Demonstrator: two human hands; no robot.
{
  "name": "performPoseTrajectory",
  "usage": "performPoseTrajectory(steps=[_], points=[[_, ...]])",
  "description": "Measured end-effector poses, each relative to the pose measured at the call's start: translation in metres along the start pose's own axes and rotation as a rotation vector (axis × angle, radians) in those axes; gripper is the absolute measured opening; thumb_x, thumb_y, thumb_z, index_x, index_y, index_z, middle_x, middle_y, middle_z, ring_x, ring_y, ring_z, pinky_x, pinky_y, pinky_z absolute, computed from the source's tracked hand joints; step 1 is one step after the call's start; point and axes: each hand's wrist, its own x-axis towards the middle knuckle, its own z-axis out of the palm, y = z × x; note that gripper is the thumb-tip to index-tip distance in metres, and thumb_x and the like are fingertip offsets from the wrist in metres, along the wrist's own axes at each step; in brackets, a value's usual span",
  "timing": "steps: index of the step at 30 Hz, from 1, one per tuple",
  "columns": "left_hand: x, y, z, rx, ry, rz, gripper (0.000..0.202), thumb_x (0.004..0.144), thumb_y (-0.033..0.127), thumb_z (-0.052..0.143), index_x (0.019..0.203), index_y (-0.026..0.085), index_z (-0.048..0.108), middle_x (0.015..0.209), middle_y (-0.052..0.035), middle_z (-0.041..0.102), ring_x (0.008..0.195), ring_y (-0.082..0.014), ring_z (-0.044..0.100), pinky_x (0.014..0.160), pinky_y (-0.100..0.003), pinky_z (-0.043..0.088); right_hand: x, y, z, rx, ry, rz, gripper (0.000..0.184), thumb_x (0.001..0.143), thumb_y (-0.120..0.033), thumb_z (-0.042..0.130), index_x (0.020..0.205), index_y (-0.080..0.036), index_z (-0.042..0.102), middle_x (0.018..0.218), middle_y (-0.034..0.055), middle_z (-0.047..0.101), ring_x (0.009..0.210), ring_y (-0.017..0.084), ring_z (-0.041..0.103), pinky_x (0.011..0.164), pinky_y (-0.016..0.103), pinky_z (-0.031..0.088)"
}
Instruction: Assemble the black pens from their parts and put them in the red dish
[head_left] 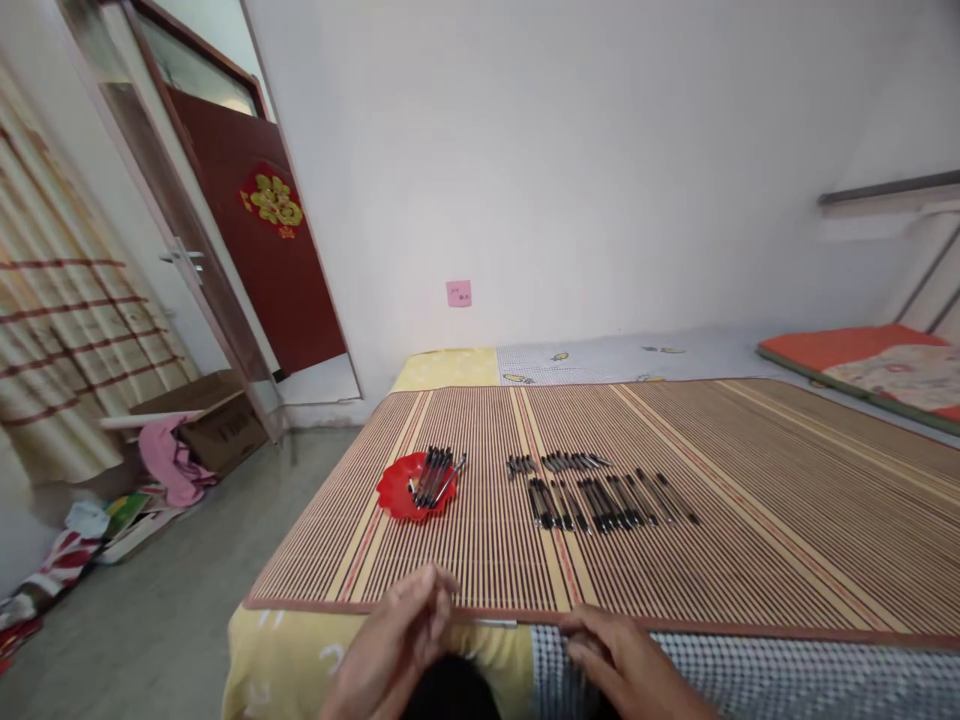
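Observation:
My left hand (409, 632) is at the mat's front edge, its fingers curled in and the thumb near the fingertips. Whatever it may hold is hidden. My right hand (619, 655) is at the same edge further right, thumb and fingers bent together, and their contents are also unclear. Between the hands, a thin pale strip (495, 623) shows along the edge. Beyond them, several dark pens (600, 503) lie side by side in a row. Behind these is a row of short dark pieces, perhaps caps (574, 461). A red scalloped dish (394, 490) holds several more pens (435, 475).
A striped bamboo mat (480, 560) covers the bed, over a yellow and checked sheet (787, 665). An orange cushion (862, 350) lies at the far right. A pink note (459, 293) is on the wall. Left on the floor stands a cardboard box (225, 430).

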Motion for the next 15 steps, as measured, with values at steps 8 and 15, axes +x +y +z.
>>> performPoseTrajectory(steps=[8,15], points=[[0.163,0.021,0.048,-0.435,0.014,0.076,0.018,0.098,0.023,0.051,0.091,0.01,0.062,0.06,0.005,0.04,0.046,-0.0055,0.033,0.044,-0.018,0.026,0.145,0.083,-0.048,-0.022,0.334,0.123,0.036,0.087,-0.019,0.037,0.102,-0.012,0.068,0.084,0.0091,0.073,0.07,0.02,0.068,0.069,0.029,0.051],[0.225,-0.043,0.022,-0.372,0.158,0.02,0.011,0.091,0.02,0.06,0.092,0.01,0.062,0.059,0.0044,0.043,0.046,-0.0059,0.037,0.042,-0.017,0.027,0.201,0.091,-0.017,-0.186,0.29,0.093,0.024,0.086,-0.011,0.048,0.087,-0.017,0.071,0.095,0.0089,0.071,0.089,0.02,0.066,0.078,0.026,0.045]])
